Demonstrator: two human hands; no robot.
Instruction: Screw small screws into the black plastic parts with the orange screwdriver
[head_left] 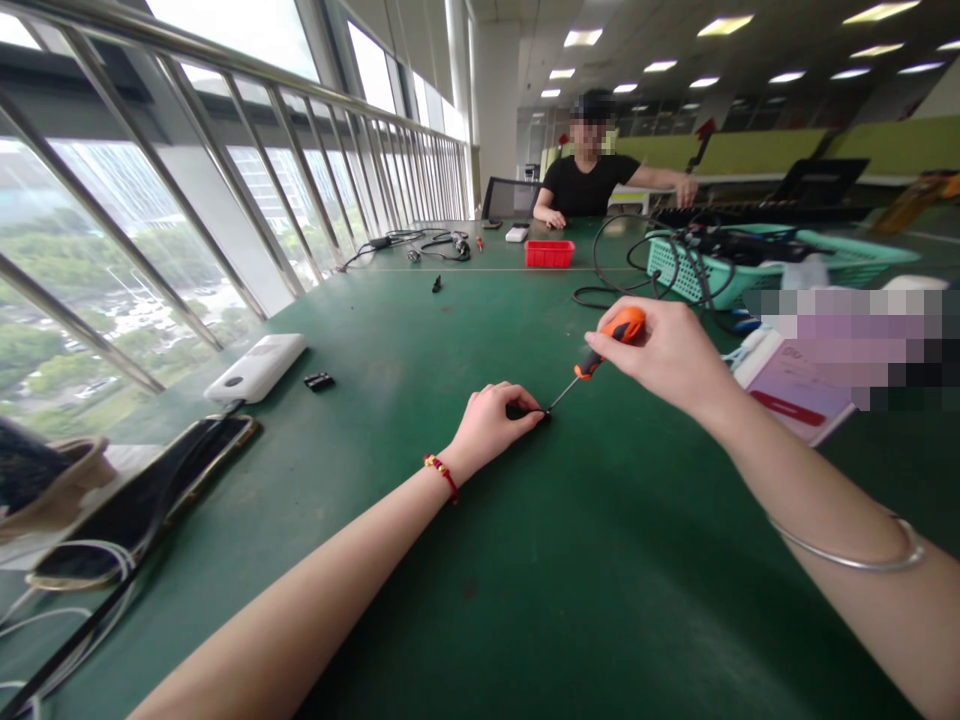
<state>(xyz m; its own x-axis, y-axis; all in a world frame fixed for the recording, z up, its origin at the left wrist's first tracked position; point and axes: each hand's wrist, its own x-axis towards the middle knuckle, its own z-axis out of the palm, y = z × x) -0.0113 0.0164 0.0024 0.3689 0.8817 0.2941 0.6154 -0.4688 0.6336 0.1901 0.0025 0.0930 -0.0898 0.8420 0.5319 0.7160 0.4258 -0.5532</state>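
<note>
My right hand [667, 350] is closed around the orange and black handle of a screwdriver [624, 328]. The shaft slants down to the left, and its tip meets a small black part [517, 411] on the green table [480, 560]. My left hand [495, 420] pinches that black part against the tabletop, its fingers covering most of it, so its exact kind is hidden. Left of this hand lies another small black piece [319, 381], apart from both hands.
A white power bank [259, 368] and a phone [150, 500] with cables lie at left. Further back are a red bin [549, 253], cords and a small black piece [436, 284]. A teal basket [727, 285] and a box [795, 385] stand right. Another person [592, 185] sits opposite.
</note>
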